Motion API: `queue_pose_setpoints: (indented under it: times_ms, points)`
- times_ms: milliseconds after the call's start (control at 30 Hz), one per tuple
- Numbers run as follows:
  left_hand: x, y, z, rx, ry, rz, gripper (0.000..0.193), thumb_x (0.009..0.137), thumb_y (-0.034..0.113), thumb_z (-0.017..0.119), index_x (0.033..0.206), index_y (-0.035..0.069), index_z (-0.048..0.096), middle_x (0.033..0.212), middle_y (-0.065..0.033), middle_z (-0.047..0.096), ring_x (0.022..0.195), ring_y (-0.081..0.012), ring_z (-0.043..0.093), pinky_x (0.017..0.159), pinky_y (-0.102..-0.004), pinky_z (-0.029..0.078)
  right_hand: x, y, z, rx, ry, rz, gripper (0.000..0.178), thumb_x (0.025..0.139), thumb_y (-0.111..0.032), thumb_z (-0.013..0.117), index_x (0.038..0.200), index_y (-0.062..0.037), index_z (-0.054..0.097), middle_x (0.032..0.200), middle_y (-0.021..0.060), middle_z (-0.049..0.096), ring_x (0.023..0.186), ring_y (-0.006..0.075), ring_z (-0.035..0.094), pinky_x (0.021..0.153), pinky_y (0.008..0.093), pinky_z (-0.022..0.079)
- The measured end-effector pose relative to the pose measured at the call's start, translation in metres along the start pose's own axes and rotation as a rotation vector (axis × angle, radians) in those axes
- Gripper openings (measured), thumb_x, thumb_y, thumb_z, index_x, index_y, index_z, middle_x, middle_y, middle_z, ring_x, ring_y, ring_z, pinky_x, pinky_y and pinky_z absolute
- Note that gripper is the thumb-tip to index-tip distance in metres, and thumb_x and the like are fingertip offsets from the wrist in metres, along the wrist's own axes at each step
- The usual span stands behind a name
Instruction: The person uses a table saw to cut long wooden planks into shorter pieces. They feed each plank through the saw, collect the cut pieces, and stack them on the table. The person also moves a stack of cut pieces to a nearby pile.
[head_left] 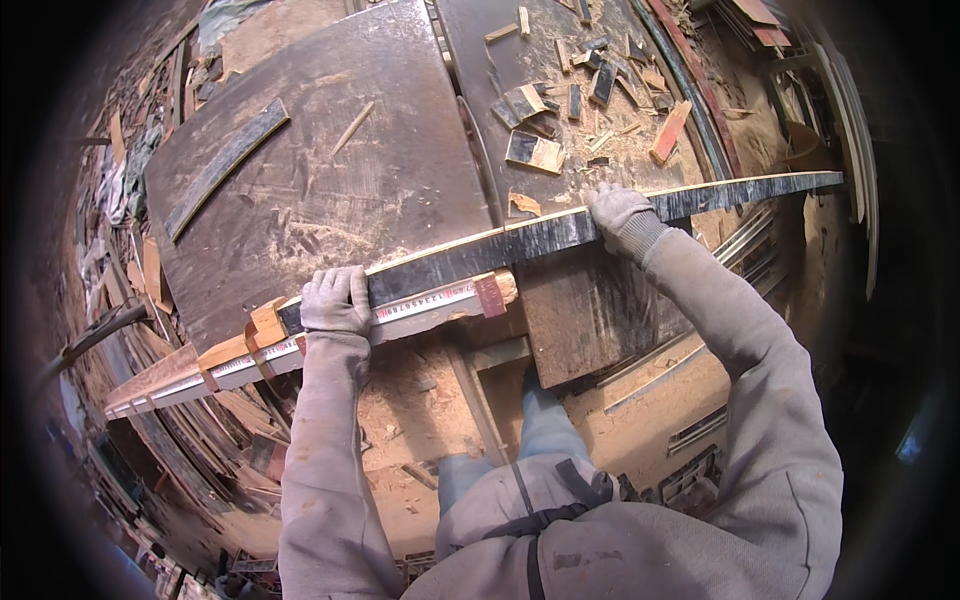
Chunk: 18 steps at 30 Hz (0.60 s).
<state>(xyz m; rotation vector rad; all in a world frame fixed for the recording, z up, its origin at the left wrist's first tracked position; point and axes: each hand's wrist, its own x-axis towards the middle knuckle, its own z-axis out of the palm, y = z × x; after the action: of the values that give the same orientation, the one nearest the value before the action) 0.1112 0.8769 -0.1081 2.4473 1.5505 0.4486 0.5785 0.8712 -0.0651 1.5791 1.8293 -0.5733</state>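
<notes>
A long, narrow plywood strip [480, 255] with a dark, scuffed face and a pale edge lies across the worktable. My left hand [337, 300], in a pale work glove, grips it near its left end, fingers over the top edge. Further right, my gloved right hand [622, 215] is closed over the same strip, whose right end reaches beyond the table. Along the near side of the strip runs a wooden rail with a white measuring tape [425, 302] on it. A small wood block [268, 322] sits at the strip's left end.
The dark tabletop [390, 130] has a slot dividing it and sawdust on it. A loose dark strip [228, 165] and a thin sliver [353, 127] lie at the left. Several offcuts [535, 150] are scattered at the far right. Stacked wood strips [180, 460] fill the left floor.
</notes>
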Motion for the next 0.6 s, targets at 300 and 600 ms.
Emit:
queue_pose_setpoints:
  times_ms: [300,600]
  points:
    - [0.022,-0.005,-0.012,0.052,-0.007,0.012,0.020,0.102,0.026,0.061,0.095,0.011,0.072,0.093,-0.0085,0.072,0.091,-0.0321,0.066,0.082,-0.0454,0.051,0.000,0.004,-0.025,-0.032,0.063,0.026,0.057,0.073,-0.006,0.082,0.125,-0.0002,0.061,0.126,0.0232,0.065,0.124,0.0375,0.064,0.104,0.0441,0.055]
    - [0.028,-0.011,-0.006,0.040,-0.011,-0.012,0.021,0.102,0.027,0.060,0.097,0.012,0.073,0.095,-0.0090,0.073,0.094,-0.0328,0.067,0.085,-0.0461,0.052,0.005,-0.001,-0.034,0.021,0.111,0.091,0.059,0.070,-0.005,0.087,0.124,-0.0007,0.066,0.125,0.0220,0.070,0.121,0.0346,0.068,0.100,0.0436,0.058]
